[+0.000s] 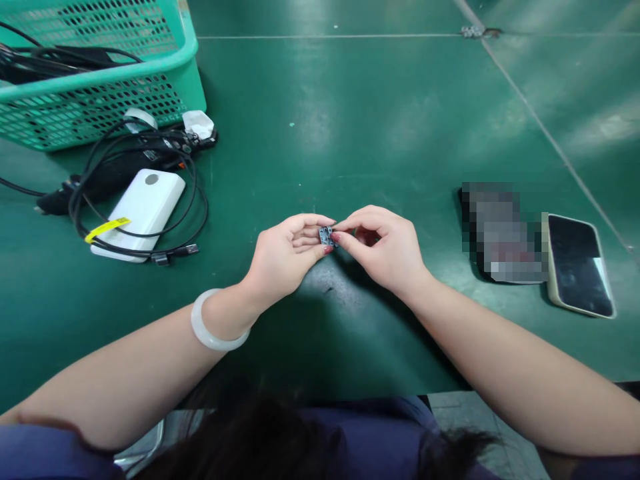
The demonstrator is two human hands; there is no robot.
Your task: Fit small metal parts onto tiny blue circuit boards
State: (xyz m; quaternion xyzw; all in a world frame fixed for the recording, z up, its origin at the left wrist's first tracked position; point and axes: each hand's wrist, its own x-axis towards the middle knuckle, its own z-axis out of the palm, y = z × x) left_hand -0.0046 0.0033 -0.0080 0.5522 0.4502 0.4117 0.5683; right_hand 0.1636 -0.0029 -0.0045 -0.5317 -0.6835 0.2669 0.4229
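A small grey metal part (326, 235) is pinched between both hands just above the green table (350, 133). My left hand (287, 253) curls around it from the left, thumb and fingers closed on it, with a pale bangle (213, 327) on that wrist. My right hand (383, 243) meets it from the right, thumb and forefinger pressed against the same part, the other fingers folded.
A teal mesh basket (100, 93) with black cables stands at the back left. In front of it lie a white power bank (143, 210) and coiled black cables (130, 150). At the right lie a blurred dark object (500, 233) and a phone (580, 267). A small metal piece (473, 31) sits far back.
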